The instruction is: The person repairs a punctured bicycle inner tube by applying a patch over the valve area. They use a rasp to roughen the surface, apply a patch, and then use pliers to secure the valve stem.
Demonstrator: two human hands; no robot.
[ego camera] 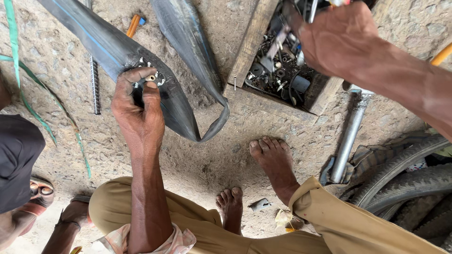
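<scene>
My left hand (139, 107) pinches a black rubber inner tube (181, 101) that lies folded on the dirt ground, fingers closed over a spot with small white marks. My right hand (335, 40) reaches over a wooden box (250, 44) full of dark metal parts, bolts and tools; it is blurred and seems to grip a thin tool whose tip shows at the top edge. My bare feet (275, 162) rest on the ground below the tube.
A ribbed steel rod (95, 84) and an orange-handled tool (133, 25) lie at upper left. A grey metal pipe (349, 136) lies right of the box, tyres (405, 181) beyond it. A green strap (28, 99) and another person's sandalled foot (41, 193) are at left.
</scene>
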